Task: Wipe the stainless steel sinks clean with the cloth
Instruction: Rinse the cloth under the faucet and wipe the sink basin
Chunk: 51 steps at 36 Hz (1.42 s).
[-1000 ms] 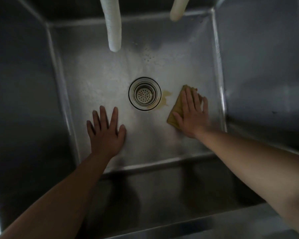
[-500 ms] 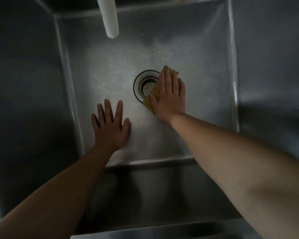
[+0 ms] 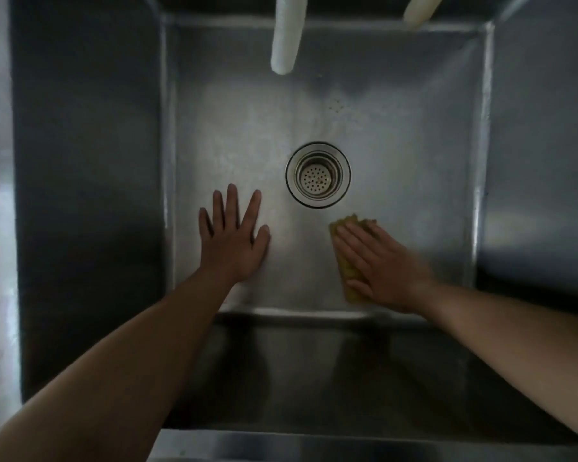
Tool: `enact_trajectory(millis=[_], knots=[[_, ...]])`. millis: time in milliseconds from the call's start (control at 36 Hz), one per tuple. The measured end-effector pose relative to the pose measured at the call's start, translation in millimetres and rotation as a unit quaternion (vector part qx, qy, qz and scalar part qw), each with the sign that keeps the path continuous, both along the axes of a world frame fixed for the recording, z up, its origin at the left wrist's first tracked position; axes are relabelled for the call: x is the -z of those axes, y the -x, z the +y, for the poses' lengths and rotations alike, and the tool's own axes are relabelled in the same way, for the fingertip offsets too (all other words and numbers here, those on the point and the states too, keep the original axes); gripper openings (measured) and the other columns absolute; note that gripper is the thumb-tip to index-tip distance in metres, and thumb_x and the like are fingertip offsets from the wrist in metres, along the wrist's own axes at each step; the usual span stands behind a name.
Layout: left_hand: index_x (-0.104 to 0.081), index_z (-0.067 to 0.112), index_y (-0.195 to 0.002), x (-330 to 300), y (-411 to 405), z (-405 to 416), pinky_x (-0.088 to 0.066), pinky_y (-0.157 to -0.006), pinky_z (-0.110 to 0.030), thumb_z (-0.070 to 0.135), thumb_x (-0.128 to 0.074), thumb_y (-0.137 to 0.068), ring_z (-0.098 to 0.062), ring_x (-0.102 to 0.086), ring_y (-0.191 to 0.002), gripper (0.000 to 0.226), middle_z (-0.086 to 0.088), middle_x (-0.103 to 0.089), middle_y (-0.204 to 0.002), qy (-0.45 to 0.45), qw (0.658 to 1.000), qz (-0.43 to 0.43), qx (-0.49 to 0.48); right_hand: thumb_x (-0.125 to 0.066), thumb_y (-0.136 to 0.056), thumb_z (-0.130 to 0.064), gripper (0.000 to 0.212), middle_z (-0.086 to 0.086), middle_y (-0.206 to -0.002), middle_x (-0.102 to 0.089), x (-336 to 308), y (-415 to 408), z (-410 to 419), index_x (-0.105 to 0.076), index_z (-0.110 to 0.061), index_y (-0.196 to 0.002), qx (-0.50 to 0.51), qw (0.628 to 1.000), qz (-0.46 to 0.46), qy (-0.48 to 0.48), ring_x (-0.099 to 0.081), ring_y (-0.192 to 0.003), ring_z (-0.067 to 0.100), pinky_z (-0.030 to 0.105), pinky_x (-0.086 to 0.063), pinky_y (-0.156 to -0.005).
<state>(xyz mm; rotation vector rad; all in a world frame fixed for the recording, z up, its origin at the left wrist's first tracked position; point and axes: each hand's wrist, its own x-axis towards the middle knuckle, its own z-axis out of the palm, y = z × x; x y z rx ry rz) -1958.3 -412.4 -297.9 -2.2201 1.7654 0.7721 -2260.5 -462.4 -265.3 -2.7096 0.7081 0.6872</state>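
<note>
I look down into a deep stainless steel sink [image 3: 414,135] with a round strainer drain [image 3: 318,175] in the middle of its floor. My right hand [image 3: 384,265] lies flat on a folded yellow cloth [image 3: 346,261], pressing it to the sink floor below and right of the drain, near the front wall. Most of the cloth is hidden under the palm. My left hand [image 3: 232,240] rests flat on the floor left of the drain, fingers spread, holding nothing.
Two pale hose ends hang from above at the back, a white hose [image 3: 285,35] near the middle and a cream hose [image 3: 419,10] to the right. Steep steel walls [image 3: 90,195] enclose the basin. The front rim [image 3: 314,445] runs along the bottom.
My right hand slid the cloth from the drain's right edge down and right toward the front wall. The yellowish stain beside the drain no longer shows. My left hand stayed put.
</note>
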Motion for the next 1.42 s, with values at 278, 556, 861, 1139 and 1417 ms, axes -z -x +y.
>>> enact_trajectory(millis=[278,556,861,1139,1417], knots=[[-0.005,0.039,-0.157,-13,-13,-13,-0.006,-0.122,-0.053,0.028,-0.042,-0.098,-0.024,0.003,-0.154,0.071,0.000,0.001,-0.168,0.029,0.993,0.076,-0.085,-0.017,-0.105,-0.048,0.071,0.012,-0.165,0.012,21,-172,-32,0.006,-0.005,-0.157,0.109,0.991,-0.082,-0.003,0.013,-0.152,0.027,0.046,0.001,-0.123],[0.033,0.042,-0.146,-3,-5,6,0.015,-0.119,-0.052,0.051,-0.019,-0.098,-0.024,0.033,-0.146,0.071,0.004,0.041,-0.156,-0.043,0.992,0.022,-0.114,-0.017,-0.101,-0.058,0.077,0.004,-0.166,0.013,23,-153,-155,0.007,-0.013,-0.158,0.315,0.948,-0.041,0.033,0.010,-0.153,0.022,0.050,0.001,-0.122],[0.039,0.043,-0.141,2,-2,1,0.031,-0.109,-0.050,0.051,-0.010,-0.093,-0.025,0.047,-0.136,0.070,0.004,0.054,-0.144,-0.070,0.988,0.053,-0.131,-0.022,-0.099,-0.061,0.083,0.008,-0.167,0.009,34,-84,-160,0.007,-0.009,-0.157,0.568,0.820,0.007,0.068,0.008,-0.153,0.024,0.051,0.001,-0.122],[0.042,0.045,-0.139,-2,-1,-1,0.028,-0.112,-0.052,0.051,-0.016,-0.100,-0.025,0.052,-0.132,0.070,0.005,0.057,-0.142,-0.068,0.985,0.074,-0.137,-0.017,-0.097,-0.064,0.087,0.012,-0.165,0.016,34,-205,-133,0.009,-0.007,-0.156,0.271,0.959,-0.076,0.036,0.018,-0.151,0.030,0.047,0.010,-0.122],[0.038,0.046,-0.141,-10,0,-11,0.024,-0.113,-0.056,0.047,-0.032,-0.100,-0.029,0.047,-0.136,0.082,0.001,0.053,-0.146,-0.080,0.982,0.090,-0.148,-0.024,-0.096,-0.068,0.087,0.006,-0.167,0.008,26,-197,-217,0.007,-0.015,-0.158,0.193,0.979,-0.056,0.037,0.008,-0.153,0.025,0.049,-0.001,-0.124]])
